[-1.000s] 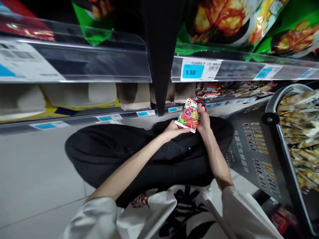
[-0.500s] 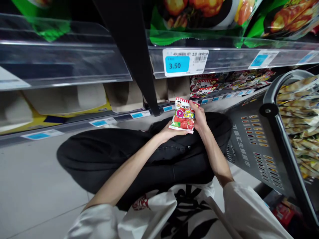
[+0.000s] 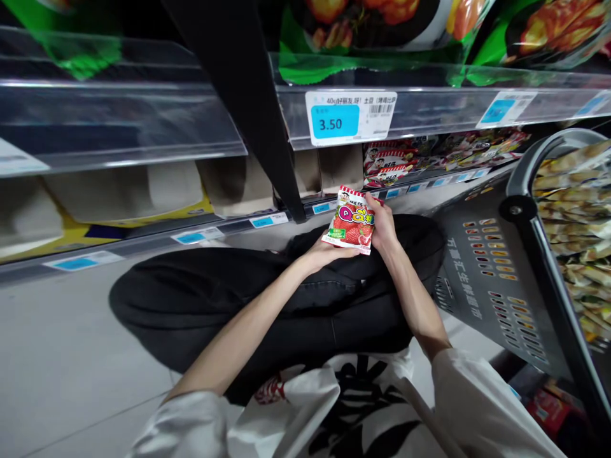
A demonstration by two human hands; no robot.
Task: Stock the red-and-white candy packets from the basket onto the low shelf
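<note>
A small red-and-white bag of gummy candy (image 3: 352, 222), printed with strawberries and a striped top edge, is held over my crossed legs with its front facing up. My right hand (image 3: 382, 224) grips its right side, thumb on the front and the other fingers hidden behind. Under the lower left edge, my left hand (image 3: 322, 253) supports the bag; its fingers are mostly hidden beneath it. Similar striped candy bags (image 3: 394, 168) lie on the bottom shelf just beyond, to the right of open cardboard boxes (image 3: 341, 168).
A grey shopping basket (image 3: 477, 273) stands close on my right, holding many wrapped packets (image 3: 573, 222). Ahead, a shelf edge with a 3.50 price tag (image 3: 351, 119) overhangs the bottom shelf. Green snack bags (image 3: 315, 67) sit above. A black upright post (image 3: 243, 95) divides the shelving.
The candy bag has tilted slightly in my hands, and its printed front shows less glare. Both hands keep their hold; the view has shifted a little.
</note>
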